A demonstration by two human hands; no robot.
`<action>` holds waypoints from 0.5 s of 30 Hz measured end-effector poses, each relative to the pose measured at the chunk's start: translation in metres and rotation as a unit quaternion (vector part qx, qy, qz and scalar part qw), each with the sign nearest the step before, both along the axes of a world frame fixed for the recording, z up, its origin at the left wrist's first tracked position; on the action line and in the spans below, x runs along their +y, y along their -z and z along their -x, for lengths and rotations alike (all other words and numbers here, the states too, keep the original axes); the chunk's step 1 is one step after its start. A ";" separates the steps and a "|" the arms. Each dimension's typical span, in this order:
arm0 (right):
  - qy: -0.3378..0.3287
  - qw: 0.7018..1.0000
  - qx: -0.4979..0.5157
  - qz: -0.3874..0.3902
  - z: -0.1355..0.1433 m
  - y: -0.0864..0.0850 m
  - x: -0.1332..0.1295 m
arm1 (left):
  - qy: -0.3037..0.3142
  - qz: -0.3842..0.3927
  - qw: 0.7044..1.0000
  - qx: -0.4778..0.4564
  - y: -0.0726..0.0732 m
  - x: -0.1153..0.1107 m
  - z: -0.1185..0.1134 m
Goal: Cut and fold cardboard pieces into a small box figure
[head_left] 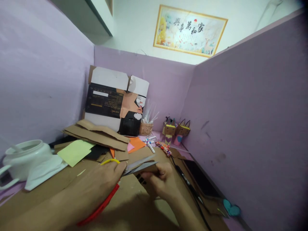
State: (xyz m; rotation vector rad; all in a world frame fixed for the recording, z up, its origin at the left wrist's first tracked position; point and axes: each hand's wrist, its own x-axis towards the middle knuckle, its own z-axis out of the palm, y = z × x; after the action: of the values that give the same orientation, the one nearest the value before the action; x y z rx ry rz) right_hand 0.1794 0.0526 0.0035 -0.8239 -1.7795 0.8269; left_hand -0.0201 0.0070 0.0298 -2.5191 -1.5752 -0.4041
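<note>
Scissors (138,165) with yellow-edged handles are gripped in my left hand (108,175), their blades pointing right. A red band (101,205) shows beside the left wrist. My right hand (160,183) pinches a piece of cardboard (150,168) at the blade tips; the blades lie along its upper edge. Parts of the cardboard are hidden behind the fingers. Both hands are above a brown cardboard sheet (130,199) that covers the table.
A white teapot (29,157) and yellow-green paper (75,152) are at left, with stacked cardboard (96,134) behind. Markers (150,146), a straw basket (146,128) and small box figures (170,130) stand farther back. A dark tablet (202,178) and cable (187,183) lie at right.
</note>
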 end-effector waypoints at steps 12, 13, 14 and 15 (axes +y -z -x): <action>-0.014 0.999 0.034 0.020 0.001 0.003 0.000 | 0.003 -0.063 0.991 0.118 -0.011 -0.004 -0.002; -0.012 0.999 0.038 0.029 0.002 0.002 0.000 | 0.011 -0.076 0.991 0.111 -0.008 -0.004 -0.001; -0.011 0.998 0.044 0.043 0.003 0.001 0.000 | 0.017 -0.084 0.991 0.099 -0.006 -0.003 0.000; -0.009 0.997 0.052 0.063 0.003 0.001 0.000 | 0.020 -0.086 0.993 0.078 -0.003 -0.002 0.000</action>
State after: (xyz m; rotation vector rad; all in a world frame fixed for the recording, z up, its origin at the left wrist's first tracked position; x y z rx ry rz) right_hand 0.1759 0.0531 0.0029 -0.8325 -1.6575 0.9842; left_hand -0.0205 0.0054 0.0333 -2.3913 -1.3743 -0.3227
